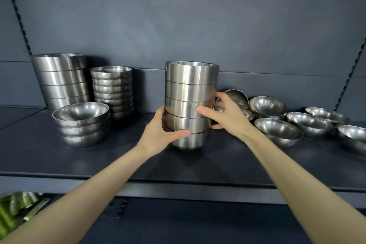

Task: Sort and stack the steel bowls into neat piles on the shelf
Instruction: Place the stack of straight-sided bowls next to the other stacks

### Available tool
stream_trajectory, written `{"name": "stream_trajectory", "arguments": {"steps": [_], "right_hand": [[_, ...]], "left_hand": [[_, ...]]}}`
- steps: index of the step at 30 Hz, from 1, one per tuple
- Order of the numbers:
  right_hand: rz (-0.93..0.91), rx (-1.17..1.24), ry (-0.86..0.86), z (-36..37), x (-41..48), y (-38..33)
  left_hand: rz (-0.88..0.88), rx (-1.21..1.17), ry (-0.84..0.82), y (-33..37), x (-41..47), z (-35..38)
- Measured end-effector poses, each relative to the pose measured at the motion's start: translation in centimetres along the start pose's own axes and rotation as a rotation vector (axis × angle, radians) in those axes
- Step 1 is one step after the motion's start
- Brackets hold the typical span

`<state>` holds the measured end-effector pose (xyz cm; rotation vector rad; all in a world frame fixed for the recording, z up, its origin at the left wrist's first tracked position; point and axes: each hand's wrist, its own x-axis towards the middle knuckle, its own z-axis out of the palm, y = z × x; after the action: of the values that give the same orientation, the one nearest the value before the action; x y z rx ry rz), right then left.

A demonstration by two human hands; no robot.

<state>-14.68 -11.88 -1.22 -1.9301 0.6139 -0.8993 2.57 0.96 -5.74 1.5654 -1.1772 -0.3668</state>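
- A person's two bare hands clasp a five-high stack of straight-sided steel bowls [191, 93] at the middle of a dark, matte shelf [118, 156]. The brushed metal shows soft vertical streaks of light. Whether the stack's rounded base rests on the shelf or is just lifted cannot be told.
- The left hand [161, 127] grips the stack low on its left side, thumb laid across the front at the seam above the bottom bowl, fingers curled round out of sight.
- The right hand [223, 113] holds the right side higher up, thumb pressed flat on the third bowl, fingers spread and wrapped round the far wall.
- Both forearms reach forward and up, bare to the frame's edge.
- At the left rear stands a wider stack of straight-walled bowls [61, 79], just beside it a tall pile of small rounded bowls [112, 91], and in front a short pile of round, glossy bowls [82, 123].
- To the right, loose hemispherical bowls [278, 130] lie scattered, mostly mouth up, one tilted on its side behind the right hand.
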Motion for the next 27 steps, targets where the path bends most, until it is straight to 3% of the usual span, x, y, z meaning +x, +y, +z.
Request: {"name": "stream_trajectory", "arguments": {"steps": [8,17,27], "right_hand": [[0.000,0.012,-0.062,6.3,4.5,-0.7],[0.027,0.014,-0.015,9.6,9.9,-0.1],[0.075,-0.021,0.033,10.6,12.4,0.5]], "left_hand": [[-0.070,0.070,0.090,-2.9,1.8,-5.5],[-0.063,-0.045,0.195,-6.2,6.2,-6.5],[-0.080,-0.029,0.158,-7.0,8.3,-6.7]]}}
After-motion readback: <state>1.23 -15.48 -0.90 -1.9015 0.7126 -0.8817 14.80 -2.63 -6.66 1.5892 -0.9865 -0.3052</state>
